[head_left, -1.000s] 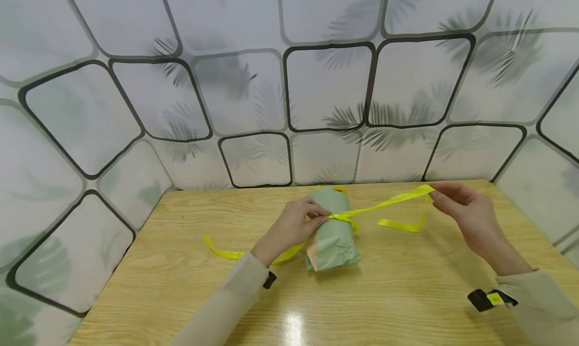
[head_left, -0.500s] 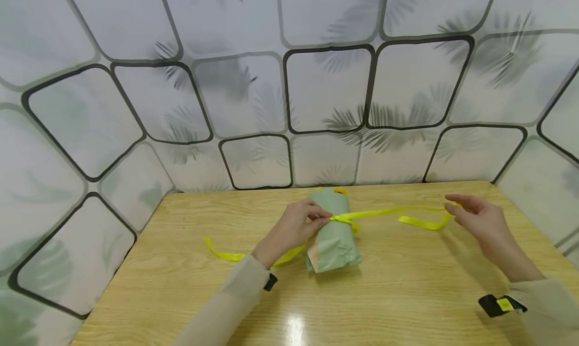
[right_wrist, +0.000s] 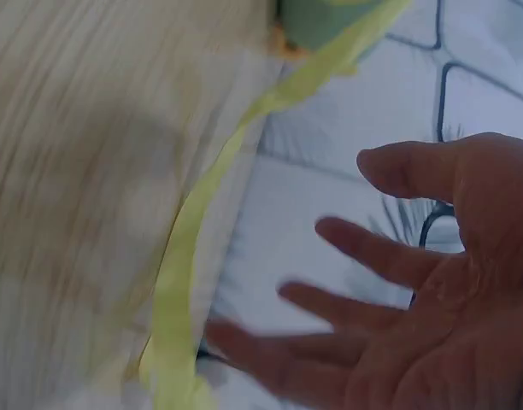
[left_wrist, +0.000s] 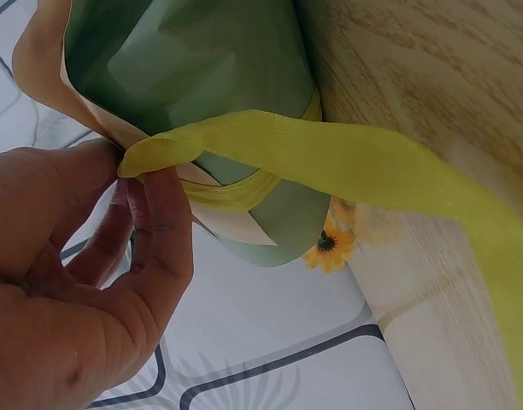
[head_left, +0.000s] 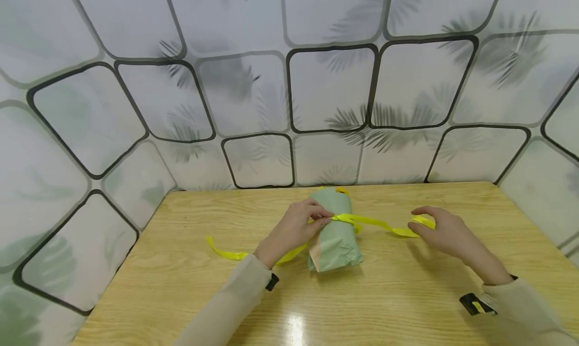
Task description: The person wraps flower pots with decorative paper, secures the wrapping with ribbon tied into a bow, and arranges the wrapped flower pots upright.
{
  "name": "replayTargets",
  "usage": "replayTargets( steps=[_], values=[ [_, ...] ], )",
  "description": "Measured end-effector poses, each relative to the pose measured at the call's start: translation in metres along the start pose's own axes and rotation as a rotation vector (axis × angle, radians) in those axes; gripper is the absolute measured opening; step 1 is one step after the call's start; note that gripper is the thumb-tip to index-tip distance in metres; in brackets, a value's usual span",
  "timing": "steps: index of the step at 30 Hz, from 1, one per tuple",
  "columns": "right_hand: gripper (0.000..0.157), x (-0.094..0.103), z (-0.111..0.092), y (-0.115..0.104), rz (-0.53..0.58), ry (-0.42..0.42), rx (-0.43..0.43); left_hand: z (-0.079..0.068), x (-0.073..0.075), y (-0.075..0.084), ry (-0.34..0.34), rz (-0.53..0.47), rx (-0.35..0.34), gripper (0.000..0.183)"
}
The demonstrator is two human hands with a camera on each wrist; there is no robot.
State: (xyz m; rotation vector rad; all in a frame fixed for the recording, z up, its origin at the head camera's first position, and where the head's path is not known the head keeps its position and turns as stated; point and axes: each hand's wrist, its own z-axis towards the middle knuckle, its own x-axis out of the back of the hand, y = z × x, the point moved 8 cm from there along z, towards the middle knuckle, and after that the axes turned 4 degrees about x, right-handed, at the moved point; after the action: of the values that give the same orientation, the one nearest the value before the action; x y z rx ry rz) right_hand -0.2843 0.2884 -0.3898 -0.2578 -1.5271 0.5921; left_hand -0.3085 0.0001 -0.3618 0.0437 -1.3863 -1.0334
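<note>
A bundle wrapped in green paper (head_left: 336, 248) lies on the table with a yellow ribbon (head_left: 371, 221) around its middle. My left hand (head_left: 291, 230) pinches the ribbon against the paper, thumb and fingertips together, as the left wrist view shows up close. A yellow flower (left_wrist: 327, 243) peeks out at the bundle's far end. To the right, my right hand (head_left: 445, 235) is beside the ribbon's loose right length. In the right wrist view its fingers (right_wrist: 355, 248) are spread, with nothing held between them. The ribbon's left tail (head_left: 226, 254) passes partly behind my left wrist.
The light wooden table (head_left: 384, 296) reaches back to a wall (head_left: 253, 95) with a pattern of rounded frames and leaf shadows. The wall panels also flank the table on both sides. Light reflects off the table near its front.
My right hand drew the ribbon out to the right, then let go and moved back left and lower. The ribbon's right length has slackened and sagged. My left hand stays on the bundle.
</note>
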Motion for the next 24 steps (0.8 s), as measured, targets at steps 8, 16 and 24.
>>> replayTargets(
  steps=[8,16,24],
  values=[
    [0.049,-0.03,0.015,-0.067,0.1,-0.005,0.261,-0.003,-0.001,0.004,-0.056,0.046,-0.017,0.024],
    [0.034,-0.046,0.025,-0.078,0.127,0.02,0.305,-0.009,0.002,0.006,-0.062,0.043,-0.034,0.027],
    [0.021,-0.045,0.021,-0.08,0.163,0.115,0.305,-0.013,0.009,-0.005,0.029,0.032,0.082,0.016]
  ],
)
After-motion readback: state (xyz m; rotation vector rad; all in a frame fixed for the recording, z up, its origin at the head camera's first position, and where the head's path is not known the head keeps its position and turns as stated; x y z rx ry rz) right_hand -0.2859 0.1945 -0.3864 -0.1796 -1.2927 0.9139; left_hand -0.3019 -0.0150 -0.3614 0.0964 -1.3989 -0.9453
